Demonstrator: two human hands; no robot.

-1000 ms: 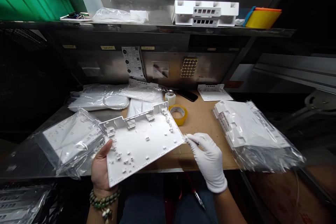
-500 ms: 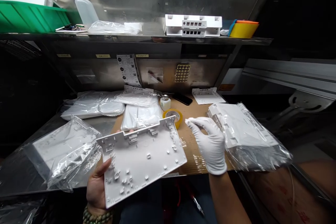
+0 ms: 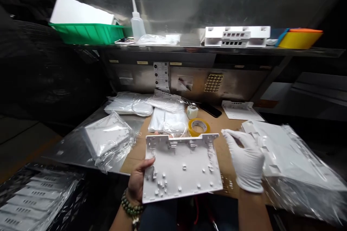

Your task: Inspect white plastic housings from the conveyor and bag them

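Note:
In my bare left hand [image 3: 138, 180] is a white plastic housing panel [image 3: 187, 173], gripped by its left edge. The thumb lies on the inner face; most of the other fingers are hidden behind the panel. Small posts and clips dot that face, which is turned toward me. My right hand [image 3: 246, 160], in a white glove, hovers right of the panel, apart from it. Its thumb and forefinger meet in a pinch, and whatever is between the tips is too small to make out. Beyond the panel lies a roll of yellow tape [image 3: 199, 127].
Bagged white panels lie at left [image 3: 108, 133] and right [image 3: 295, 148]. Clear plastic bags [image 3: 168, 121], a small bottle [image 3: 192, 111], a black phone [image 3: 210, 109] and another panel [image 3: 241, 110] are behind. A shelf [image 3: 189, 49] spans above. A crate of panels [image 3: 35, 198] stands lower left.
The view has swung left, bringing the crate of panels into sight. The panel in my left hand has turned more level. My right hand still pinches beside it.

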